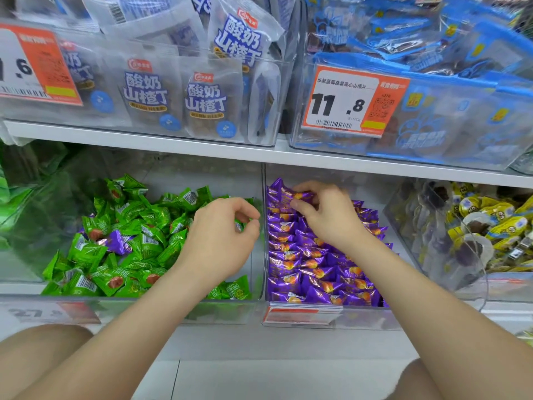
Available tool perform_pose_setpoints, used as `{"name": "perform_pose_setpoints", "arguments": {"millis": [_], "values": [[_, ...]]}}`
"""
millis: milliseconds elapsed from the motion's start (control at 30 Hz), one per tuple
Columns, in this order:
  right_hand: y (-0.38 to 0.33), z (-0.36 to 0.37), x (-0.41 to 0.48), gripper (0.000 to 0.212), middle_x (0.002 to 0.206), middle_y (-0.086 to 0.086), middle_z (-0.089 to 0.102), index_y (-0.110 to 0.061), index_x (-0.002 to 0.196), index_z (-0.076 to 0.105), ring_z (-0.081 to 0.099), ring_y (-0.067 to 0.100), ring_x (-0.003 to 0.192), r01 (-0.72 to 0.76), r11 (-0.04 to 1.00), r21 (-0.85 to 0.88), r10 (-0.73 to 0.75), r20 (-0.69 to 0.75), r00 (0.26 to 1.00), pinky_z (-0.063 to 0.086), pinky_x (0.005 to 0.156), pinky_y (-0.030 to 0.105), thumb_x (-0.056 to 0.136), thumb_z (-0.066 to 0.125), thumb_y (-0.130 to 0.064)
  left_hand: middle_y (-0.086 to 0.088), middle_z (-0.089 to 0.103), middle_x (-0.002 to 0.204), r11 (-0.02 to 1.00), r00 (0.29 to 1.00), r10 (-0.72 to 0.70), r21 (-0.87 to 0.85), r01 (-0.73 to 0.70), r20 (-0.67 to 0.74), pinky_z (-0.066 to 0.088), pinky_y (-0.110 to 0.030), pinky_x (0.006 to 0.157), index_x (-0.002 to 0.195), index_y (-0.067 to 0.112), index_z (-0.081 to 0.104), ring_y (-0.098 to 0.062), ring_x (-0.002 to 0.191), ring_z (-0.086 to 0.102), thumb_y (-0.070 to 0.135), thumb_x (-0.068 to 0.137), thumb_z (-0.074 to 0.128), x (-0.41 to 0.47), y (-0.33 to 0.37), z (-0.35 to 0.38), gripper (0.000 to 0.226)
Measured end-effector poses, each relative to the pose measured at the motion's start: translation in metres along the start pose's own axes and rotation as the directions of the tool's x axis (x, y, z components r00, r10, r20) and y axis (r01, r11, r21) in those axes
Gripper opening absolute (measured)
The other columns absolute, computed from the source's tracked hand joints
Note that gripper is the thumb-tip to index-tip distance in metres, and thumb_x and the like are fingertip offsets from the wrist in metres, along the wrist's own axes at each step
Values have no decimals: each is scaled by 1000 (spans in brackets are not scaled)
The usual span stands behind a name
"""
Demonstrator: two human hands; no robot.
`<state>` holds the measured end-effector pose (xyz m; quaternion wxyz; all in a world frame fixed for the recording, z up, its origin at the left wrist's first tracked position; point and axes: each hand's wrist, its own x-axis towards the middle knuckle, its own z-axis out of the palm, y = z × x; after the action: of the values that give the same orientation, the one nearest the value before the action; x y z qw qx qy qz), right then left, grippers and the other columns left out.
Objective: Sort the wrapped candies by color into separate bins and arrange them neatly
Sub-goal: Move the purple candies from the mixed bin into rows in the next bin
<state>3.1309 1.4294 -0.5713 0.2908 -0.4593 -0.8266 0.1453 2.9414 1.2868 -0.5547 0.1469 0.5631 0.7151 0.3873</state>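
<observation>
**Nearly sorted, a purple stray left in the green**

The left bin (144, 308) holds a loose, untidied heap of green candies (138, 235). The right bin (366, 317) has purple candies (311, 272) laid in neat rows. The right hand (331, 217) pinches a purple candy (300, 195) at the back of those rows. The left hand (219, 241) hovers curled over the green heap; whether it holds anything, I cannot tell. At least one stray purple candy (115, 242) lies among the green. Above, packets (206, 101) read 酸奶山楂丁, and a price tag (346, 102) reads 11.8.
</observation>
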Motion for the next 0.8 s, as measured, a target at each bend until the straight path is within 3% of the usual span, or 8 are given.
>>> {"name": "perform_pose_setpoints", "arguments": {"millis": [133, 300, 400, 567, 700, 800], "values": [[-3, 15, 5, 33, 96, -4, 53, -27, 118, 78, 58, 19, 90, 127, 985, -120, -115, 96, 989, 47, 82, 33, 87, 81, -38, 17, 72, 87, 1000, 999, -5, 19, 4, 50, 53, -28, 71, 90, 31, 75, -6, 64, 66, 23, 92, 68, -3, -2, 0, 11], [-6, 7, 6, 23, 94, -8, 55, -29, 112, 79, 52, 1, 72, 156, 981, -118, -145, 97, 985, 49, 78, 30, 89, 81, -31, 16, 73, 85, 999, 996, -4, 34, 1, 91, 48, -18, 65, 87, 32, 76, -2, 62, 65, 23, 91, 67, -5, -7, -4, 13], [-5, 6, 2, 21, 88, -15, 50, -31, 115, 78, 49, 5, 75, 190, 970, -152, -165, 164, 973, 44, 77, 29, 95, 73, -29, 16, 73, 81, 999, 994, 4, 49, -9, 109, 42, -8, 62, 87, 31, 75, 3, 66, 63, 23, 91, 68, -5, -9, -5, 12], [-17, 1, -4, 31, 101, -7, 57, -35, 118, 73, 61, 17, 92, 155, 969, -194, -133, 123, 983, 56, 82, 40, 89, 62, -35, 18, 71, 75, 996, 991, 6, 84, -17, 132, 56, -28, 72, 85, 32, 72, -1, 61, 62, 27, 90, 67, -7, -12, -8, 9], [-56, -5, -11, 26, 79, -13, 61, -26, 96, 75, 59, 11, 74, 110, 991, -74, -114, -47, 992, 53, 79, 35, 85, 53, -18, 11, 63, 71, 978, 998, -3, 207, -9, 59, 55, -35, 68, 82, 32, 67, -13, 70, 62, 34, 88, 64, -11, -15, -18, 7], [-106, -1, -29, 23, 69, -14, 57, -24, 85, 68, 54, 5, 70, 142, 986, 83, -138, -54, 989, 43, 73, 29, 84, 50, -11, 5, 57, 88, 937, 997, -67, 346, 50, 37, 51, -38, 77, 90, 29, 64, -26, 90, 59, 41, 89, 63, -16, -24, -36, 12]]}}
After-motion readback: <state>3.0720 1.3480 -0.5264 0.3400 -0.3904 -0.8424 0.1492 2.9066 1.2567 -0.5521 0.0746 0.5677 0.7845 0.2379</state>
